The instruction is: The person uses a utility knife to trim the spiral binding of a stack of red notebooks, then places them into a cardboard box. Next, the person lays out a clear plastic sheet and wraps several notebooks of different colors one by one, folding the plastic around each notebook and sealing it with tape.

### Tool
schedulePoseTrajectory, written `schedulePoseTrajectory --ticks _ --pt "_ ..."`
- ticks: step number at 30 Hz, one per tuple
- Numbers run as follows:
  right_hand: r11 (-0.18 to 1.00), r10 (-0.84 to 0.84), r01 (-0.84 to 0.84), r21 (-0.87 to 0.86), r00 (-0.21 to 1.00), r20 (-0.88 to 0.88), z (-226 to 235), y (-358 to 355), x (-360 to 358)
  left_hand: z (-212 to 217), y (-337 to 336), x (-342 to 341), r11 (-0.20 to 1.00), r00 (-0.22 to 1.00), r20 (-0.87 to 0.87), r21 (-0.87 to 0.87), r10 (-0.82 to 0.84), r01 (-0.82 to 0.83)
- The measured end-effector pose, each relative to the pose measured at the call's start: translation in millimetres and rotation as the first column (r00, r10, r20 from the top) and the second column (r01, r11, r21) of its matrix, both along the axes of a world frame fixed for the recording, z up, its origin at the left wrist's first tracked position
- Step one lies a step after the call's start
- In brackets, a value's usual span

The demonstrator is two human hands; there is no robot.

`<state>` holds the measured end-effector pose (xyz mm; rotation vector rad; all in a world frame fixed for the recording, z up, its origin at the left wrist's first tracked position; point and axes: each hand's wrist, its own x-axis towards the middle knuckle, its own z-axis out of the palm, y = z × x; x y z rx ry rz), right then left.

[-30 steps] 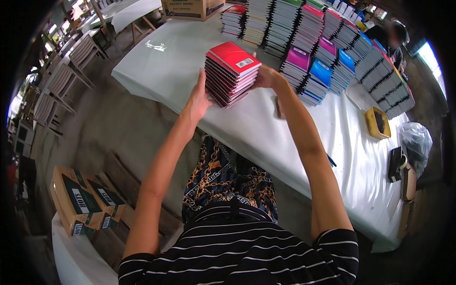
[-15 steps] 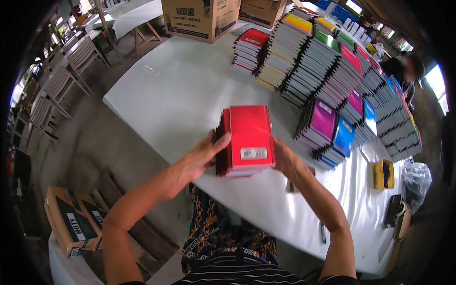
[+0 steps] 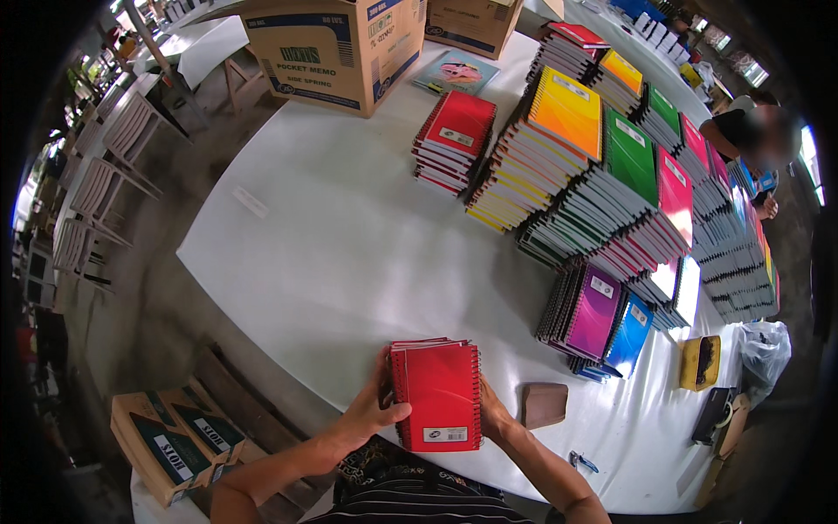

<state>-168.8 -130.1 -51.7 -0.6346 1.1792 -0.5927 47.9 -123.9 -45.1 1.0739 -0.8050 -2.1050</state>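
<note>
My left hand [image 3: 371, 417] and right hand [image 3: 494, 414] clamp a small stack of red spiral notebooks [image 3: 436, 393] at the near edge of the white tabletop [image 3: 314, 253], each grip closed on a long side. I judge the bundle stiff but prone to fanning (slick covers, wire coils on the right), so flat palms at both sides suit it best. Beyond lie a brown block [image 3: 544, 403], purple notebooks [image 3: 587, 307] and rainbow stacks [image 3: 602, 175].

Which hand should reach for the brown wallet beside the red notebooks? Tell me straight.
Probably the right hand. It sits on the right edge of the red notebooks, next to the brown wallet. The left hand grips the far edge and would have to cross over.
</note>
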Motion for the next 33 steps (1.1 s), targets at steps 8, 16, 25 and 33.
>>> schedulePoseTrajectory --ticks 8,16,25,33 --pt "0.839 0.536 -0.537 -0.087 0.843 -0.033 0.5 -151.2 46.9 -15.7 7.2 1.0 0.891 0.895 -0.027 -0.086 0.446 -0.446" --pt "0.091 0.994 -0.988 0.124 0.083 -0.068 -24.1 -273.5 114.2 2.8 -0.9 108.6 0.937 0.891 0.387 0.152 0.235 -0.314" --pt "0.785 0.352 -0.398 -0.475 0.917 -0.187 37.0 -255.8 43.3 6.8 -245.4 105.5 0.839 0.808 0.338 -0.083 -0.483 0.537" --pt "0.723 -0.686 0.684 -0.1 0.692 -0.225 -18.0 -3.9 70.7 -39.5 -244.0 54.3 0.62 0.616 0.074 0.047 -0.784 0.783"
